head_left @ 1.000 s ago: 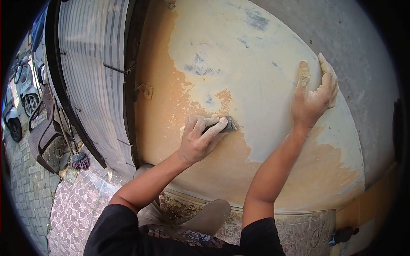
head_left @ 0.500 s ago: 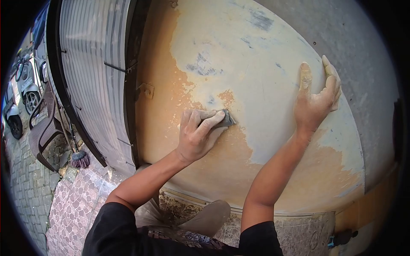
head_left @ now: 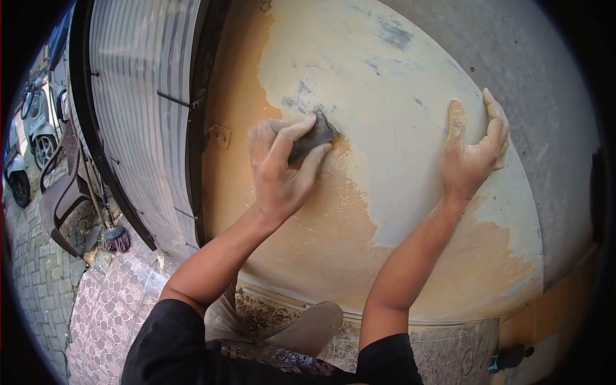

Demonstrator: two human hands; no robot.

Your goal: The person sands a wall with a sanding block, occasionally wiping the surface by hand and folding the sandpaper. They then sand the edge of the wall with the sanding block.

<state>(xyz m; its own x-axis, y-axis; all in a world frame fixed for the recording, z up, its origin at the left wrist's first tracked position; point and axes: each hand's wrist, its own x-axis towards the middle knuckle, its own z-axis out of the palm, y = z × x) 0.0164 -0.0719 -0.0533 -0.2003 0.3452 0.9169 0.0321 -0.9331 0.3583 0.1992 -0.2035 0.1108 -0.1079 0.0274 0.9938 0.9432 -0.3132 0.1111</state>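
Observation:
My left hand (head_left: 279, 163), coated in pale dust, pinches a folded dark grey piece of sandpaper (head_left: 314, 136) between thumb and fingers. The sandpaper is against a large painted panel (head_left: 398, 160), beside the border where a pale layer meets orange-tan patches. Dark grey scuffs show on the panel just above that hand. My right hand (head_left: 475, 141), also dusty, lies at the panel's curved right edge. Its thumb and index finger are stretched apart, and the other fingers bend over towards the edge; their tips are partly hidden.
A striped translucent sheet in a black frame (head_left: 138, 96) stands to the left of the panel. Beyond it are a brown woven chair (head_left: 64, 199), a mop (head_left: 117, 239) and parked motorbikes (head_left: 38, 122). Patterned tiles (head_left: 106, 308) cover the floor, and a grey wall (head_left: 532, 96) stands at right.
My left hand has moved up and slightly left across the panel with the sandpaper. My right hand stays at the edge, almost unmoved.

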